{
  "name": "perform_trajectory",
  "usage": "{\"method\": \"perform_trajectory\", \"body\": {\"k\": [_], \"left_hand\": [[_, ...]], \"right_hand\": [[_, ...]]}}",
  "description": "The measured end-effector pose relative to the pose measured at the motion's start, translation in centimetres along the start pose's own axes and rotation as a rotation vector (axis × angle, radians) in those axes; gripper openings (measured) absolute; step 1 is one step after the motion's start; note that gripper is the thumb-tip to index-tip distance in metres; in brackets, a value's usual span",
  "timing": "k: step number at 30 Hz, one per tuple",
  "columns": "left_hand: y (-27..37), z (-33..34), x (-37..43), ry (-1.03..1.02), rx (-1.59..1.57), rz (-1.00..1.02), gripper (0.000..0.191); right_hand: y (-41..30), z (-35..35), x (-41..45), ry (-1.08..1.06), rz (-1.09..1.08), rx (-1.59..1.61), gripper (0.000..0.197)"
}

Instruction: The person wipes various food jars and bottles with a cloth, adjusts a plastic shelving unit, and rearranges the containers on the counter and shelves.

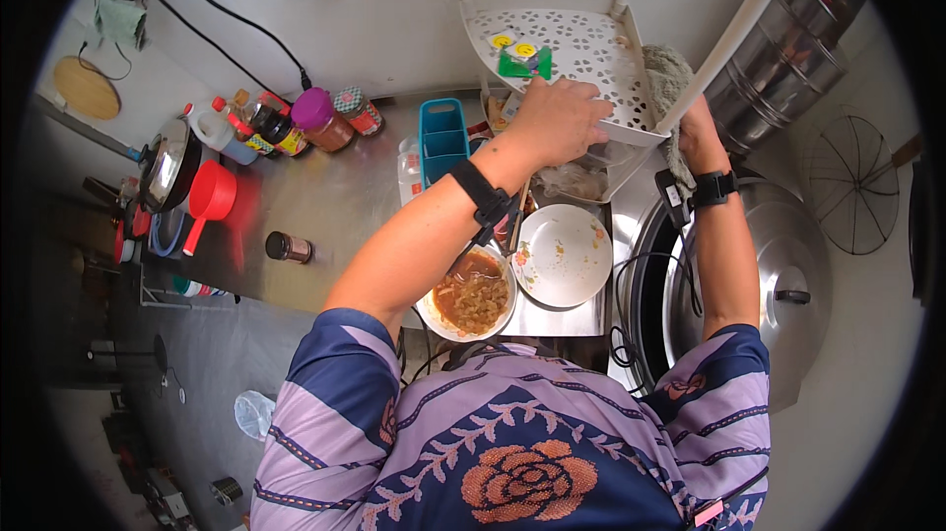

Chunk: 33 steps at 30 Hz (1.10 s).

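Observation:
My left hand rests with spread fingers over the front edge of a white plastic corner shelf, near a green packet and small packets with yellow smiley faces. At the shelf's right corner my right hand is partly hidden behind a white post, beside a grey-green cloth that hangs over the edge; its fingers are mostly out of sight. Below the shelf lie an empty floral plate and a bowl of brown stew-like food.
A steel pot with a domed lid stands at the right. Left of the bowl, the steel counter holds a small jar, a red dipper, a teal divided holder and several bottles and jars. Cables hang near the pot.

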<state>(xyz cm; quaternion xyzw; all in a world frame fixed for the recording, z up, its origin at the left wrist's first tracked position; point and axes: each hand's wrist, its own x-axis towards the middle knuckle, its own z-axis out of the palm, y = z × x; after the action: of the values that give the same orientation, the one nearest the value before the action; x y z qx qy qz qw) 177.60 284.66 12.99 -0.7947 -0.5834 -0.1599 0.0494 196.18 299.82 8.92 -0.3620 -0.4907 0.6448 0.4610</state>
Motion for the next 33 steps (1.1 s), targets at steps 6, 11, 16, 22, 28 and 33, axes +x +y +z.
{"method": "perform_trajectory", "body": {"k": [6, 11, 16, 22, 28, 33], "left_hand": [[0.5, -0.4, -0.8, -0.023, 0.011, -0.044, 0.03], [1.0, -1.5, -0.4, -0.089, -0.002, -0.045, 0.047], [3.3, -4.4, -2.1, 0.052, -0.769, 0.01, 0.086], [6.2, -9.4, -7.9, 0.25, -1.549, 0.08, 0.102], [-1.9, -16.1, -21.6, 0.409, -1.886, -0.218, 0.031], [-10.7, -19.7, -38.8, 0.787, -1.728, -0.468, 0.023]], "right_hand": [[0.2, -1.4, -3.9, -0.125, -0.017, 0.116, 0.03], [-2.1, -6.3, -7.4, 0.087, -0.246, 0.234, 0.029], [-7.6, 0.0, -14.8, 0.066, -0.542, -0.371, 0.043], [-6.8, 12.0, -19.7, -0.072, -0.768, -0.247, 0.035], [-5.9, 24.1, -23.2, -0.626, -0.662, -0.36, 0.045], [-1.9, 33.5, -25.5, -0.904, -0.31, -0.495, 0.058]]}}
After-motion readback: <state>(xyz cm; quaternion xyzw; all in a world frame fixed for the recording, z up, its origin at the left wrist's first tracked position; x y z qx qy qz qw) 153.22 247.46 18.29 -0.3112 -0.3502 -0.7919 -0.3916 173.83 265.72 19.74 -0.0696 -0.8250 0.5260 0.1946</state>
